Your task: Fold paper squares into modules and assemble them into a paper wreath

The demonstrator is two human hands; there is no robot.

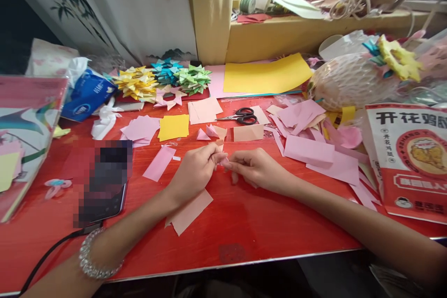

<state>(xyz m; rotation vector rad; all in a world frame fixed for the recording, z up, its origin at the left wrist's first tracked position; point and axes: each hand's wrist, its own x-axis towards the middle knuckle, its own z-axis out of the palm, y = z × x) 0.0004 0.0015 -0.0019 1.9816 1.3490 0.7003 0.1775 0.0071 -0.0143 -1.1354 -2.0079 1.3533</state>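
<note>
Between the fingertips of both hands is a small folded piece of pink paper (224, 161), mostly covered by the fingers. My left hand (195, 167) pinches it from the left, and my right hand (256, 167) pinches its right side. Just beyond them lie small folded pink paper pieces (208, 132) and a peach paper rectangle (248, 133). Black-handled scissors (244, 116) rest behind these, blades to the left. Under my left wrist is a peach paper strip (192, 213), partly hidden. A pink paper strip (159, 163) lies left of my left hand.
Stacks of yellow paper squares (173, 127) and pink paper squares (140, 130) sit back left, before folded paper stars (138, 83). Loose pink strips (309, 150) spread at right, beside a snack bag (408, 163). A phone (104, 186) with a cable (49, 251) lies left on the red table (272, 223).
</note>
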